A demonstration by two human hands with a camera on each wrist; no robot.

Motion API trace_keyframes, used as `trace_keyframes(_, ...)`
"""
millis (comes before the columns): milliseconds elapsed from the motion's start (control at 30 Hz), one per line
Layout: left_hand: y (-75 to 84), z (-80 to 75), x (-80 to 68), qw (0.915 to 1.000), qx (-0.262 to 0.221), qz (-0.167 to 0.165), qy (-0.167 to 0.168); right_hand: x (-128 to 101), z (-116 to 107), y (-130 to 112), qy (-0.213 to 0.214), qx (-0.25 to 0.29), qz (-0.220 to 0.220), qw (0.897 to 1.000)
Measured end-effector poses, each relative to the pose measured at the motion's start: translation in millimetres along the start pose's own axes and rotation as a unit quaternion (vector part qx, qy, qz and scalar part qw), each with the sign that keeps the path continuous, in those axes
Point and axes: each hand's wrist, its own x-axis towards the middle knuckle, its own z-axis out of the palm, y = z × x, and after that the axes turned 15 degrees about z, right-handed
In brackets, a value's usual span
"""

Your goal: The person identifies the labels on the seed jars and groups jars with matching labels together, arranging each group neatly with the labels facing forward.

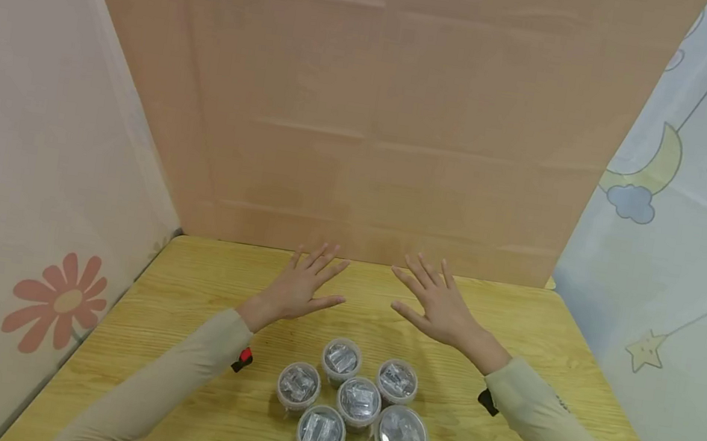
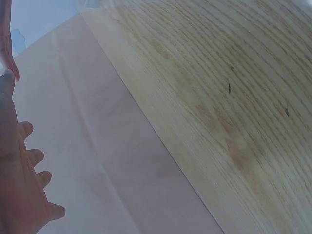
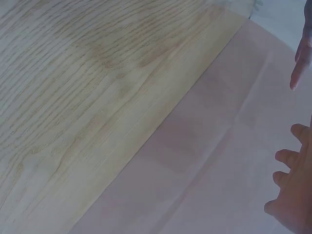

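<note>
Both hands hover flat over the wooden table (image 1: pixel 196 281), fingers spread and holding nothing. My left hand (image 1: pixel 304 285) is left of centre and my right hand (image 1: pixel 433 303) is right of centre, both near the table's far edge. Several small clear lidded cups (image 1: pixel 359 402) with grey wrapped contents stand clustered close to me, behind both hands. The largest cup (image 1: pixel 401 437) sits at the cluster's right front. In the left wrist view the left fingers (image 2: pixel 29 161) show at the left edge; in the right wrist view the right fingers (image 3: pixel 292 165) show at the right edge.
A tan cardboard panel (image 1: pixel 375 118) stands upright along the table's far edge. A pale sheet with a flower (image 1: pixel 60 300) closes the left side, and a sheet with moon and cloud prints (image 1: pixel 684 184) closes the right. A red clip (image 1: pixel 245 356) sits at my left wrist.
</note>
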Motion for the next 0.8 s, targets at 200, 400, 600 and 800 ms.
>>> trace_keyframes(200, -0.6, 1.3, -3.2, 1.0000, 0.007, -0.001, 0.000, -0.8, 4.1, -0.5, 0.003, -0.004, -0.002, 1.000)
trace_keyframes(400, -1.0, 1.5, -4.8, 1.0000, 0.001, -0.006, -0.005, -0.9, 3.9, -2.5, -0.003, -0.002, -0.007, 1.000)
trace_keyframes(600, -1.3, 2.0, -6.7, 1.0000, -0.003, -0.002, 0.001, -1.7, 6.6, -4.0, -0.008, 0.000, -0.011, 1.000)
trace_keyframes(800, -1.3, 3.9, -9.7, 0.9999, 0.000, 0.009, 0.005, -3.6, 13.1, -4.0, -0.009, 0.003, -0.012, 1.000)
